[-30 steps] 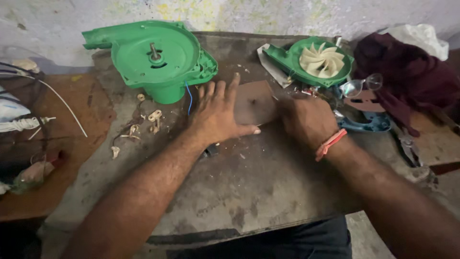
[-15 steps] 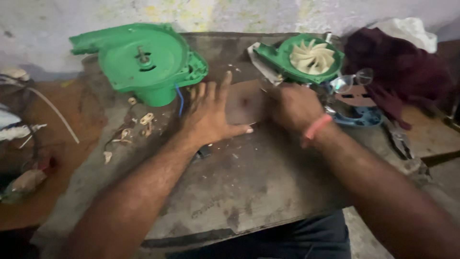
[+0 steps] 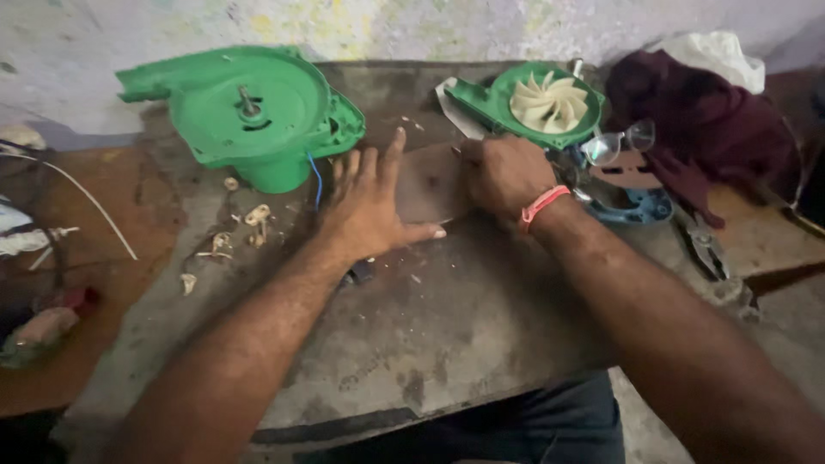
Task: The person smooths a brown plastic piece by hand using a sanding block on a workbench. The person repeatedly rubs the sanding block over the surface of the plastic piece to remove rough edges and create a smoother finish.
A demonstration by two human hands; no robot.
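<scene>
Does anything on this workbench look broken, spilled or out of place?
Yes. A green blower housing lies opened, its bare shaft showing, apart from the other green half with its pale fan. Pale scraps lie scattered by the left hand. Eyeglasses sit loose among tools near the right hand.

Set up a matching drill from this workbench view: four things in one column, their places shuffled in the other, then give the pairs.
Things:
1. large green plastic blower housing
2. cream fan impeller
3. clear eyeglasses
4. brown flat sheet

Places:
A. under both hands
B. far left of the bench
C. inside the smaller green housing half
D. beside the dark red cloth

Pairs: 1-B, 2-C, 3-D, 4-A
</scene>
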